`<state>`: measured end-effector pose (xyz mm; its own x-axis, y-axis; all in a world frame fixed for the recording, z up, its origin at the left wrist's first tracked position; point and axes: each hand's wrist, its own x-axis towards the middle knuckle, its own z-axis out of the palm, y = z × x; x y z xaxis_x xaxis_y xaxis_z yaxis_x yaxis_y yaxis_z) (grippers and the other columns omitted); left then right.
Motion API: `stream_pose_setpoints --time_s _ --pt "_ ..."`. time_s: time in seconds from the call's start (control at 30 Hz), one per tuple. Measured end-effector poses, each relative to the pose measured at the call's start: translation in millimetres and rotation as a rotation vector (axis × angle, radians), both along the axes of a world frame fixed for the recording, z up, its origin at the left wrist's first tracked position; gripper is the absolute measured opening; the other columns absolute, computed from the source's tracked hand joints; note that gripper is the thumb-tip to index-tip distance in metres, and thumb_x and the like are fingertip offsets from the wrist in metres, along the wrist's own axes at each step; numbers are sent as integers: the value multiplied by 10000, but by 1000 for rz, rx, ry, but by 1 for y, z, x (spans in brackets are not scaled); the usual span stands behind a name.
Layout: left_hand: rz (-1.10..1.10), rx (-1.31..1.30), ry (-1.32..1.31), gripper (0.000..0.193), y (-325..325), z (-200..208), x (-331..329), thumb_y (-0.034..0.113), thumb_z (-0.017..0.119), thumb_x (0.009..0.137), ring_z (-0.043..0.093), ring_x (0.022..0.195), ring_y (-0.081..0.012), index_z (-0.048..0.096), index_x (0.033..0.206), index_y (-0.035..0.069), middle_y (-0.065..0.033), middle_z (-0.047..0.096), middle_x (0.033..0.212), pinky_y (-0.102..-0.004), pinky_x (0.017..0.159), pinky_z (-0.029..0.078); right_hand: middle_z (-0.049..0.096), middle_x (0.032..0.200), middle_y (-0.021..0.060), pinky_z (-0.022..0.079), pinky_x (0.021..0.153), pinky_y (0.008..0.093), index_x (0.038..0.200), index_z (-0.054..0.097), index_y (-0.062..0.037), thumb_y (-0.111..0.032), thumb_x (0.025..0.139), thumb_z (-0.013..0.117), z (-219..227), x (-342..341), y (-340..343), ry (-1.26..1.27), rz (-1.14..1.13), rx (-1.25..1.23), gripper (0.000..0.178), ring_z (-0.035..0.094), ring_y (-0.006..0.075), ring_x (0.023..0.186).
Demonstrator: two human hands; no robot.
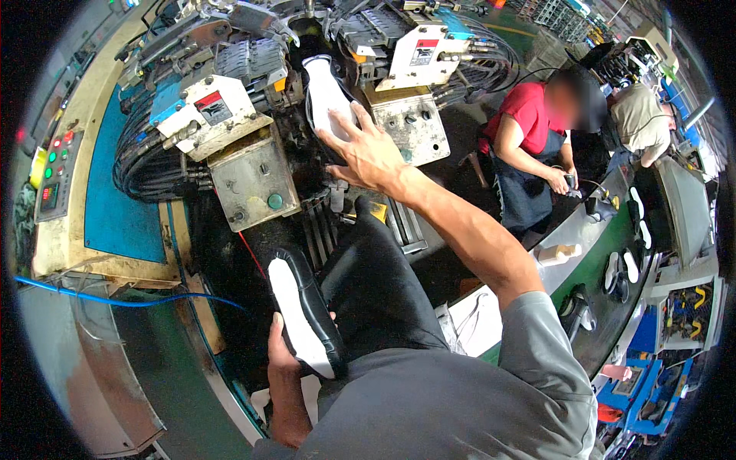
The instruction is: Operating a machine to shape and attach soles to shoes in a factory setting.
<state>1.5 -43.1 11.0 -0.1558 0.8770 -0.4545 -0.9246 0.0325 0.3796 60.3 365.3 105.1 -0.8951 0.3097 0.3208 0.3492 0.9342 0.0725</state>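
In my left hand (284, 354) is a black shoe with a white sole side (290, 310), its sole turned up, resting near my thigh. The thumb lies along one edge, and a fingertip shows at the other edge. My right hand (364, 149) reaches forward with its fingers spread. Its fingertips touch the white sole of a second shoe (327, 88), which sits sole up in the middle of a machine. Much of this second shoe's dark upper is hidden by the sole and the machine parts.
Two machine heads with control boxes (255, 180) (410, 126) flank the second shoe. A button panel (57, 176) is at the far left. On the right, a green conveyor (590, 264) carries several shoes and a bottle (560, 254). Beside it sits a person in a red shirt (529, 115).
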Motion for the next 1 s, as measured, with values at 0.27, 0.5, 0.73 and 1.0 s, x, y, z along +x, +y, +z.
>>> stream_pose_setpoints --time_s 0.27,0.5,0.73,1.0 --pt "-60 -119 75 853 32 -14 7 663 360 1105 703 1211 -490 463 1565 -47 -319 672 1372 -592 1004 603 378 1705 159 468 1199 605 1613 505 -261 -509 924 795 -2 -6 4 -21 -13 21 787 386 631 1446" --pt "-142 -205 53 833 73 -26 -3 639 382 1107 723 1163 -492 466 1561 -54 -345 686 1344 -577 1024 596 394 1697 162 453 1212 624 1599 532 -273 -506 927 793 -12 -4 6 64 16 -24 758 372 643 1452" --pt "-84 -182 -49 824 74 -28 3 646 425 1097 704 1199 -484 479 1566 -29 -369 664 1368 -588 1051 573 410 1672 154 569 1058 669 1570 552 -254 -451 882 840 -20 -7 12 130 30 -33 772 336 664 1471" --pt "-53 -205 32 789 47 -29 20 621 440 1103 736 1136 -447 507 1530 -39 -310 703 1327 -519 1008 602 447 1662 211 249 1320 626 1584 536 -183 -502 975 735 -16 -4 5 85 10 3 715 472 424 1500"
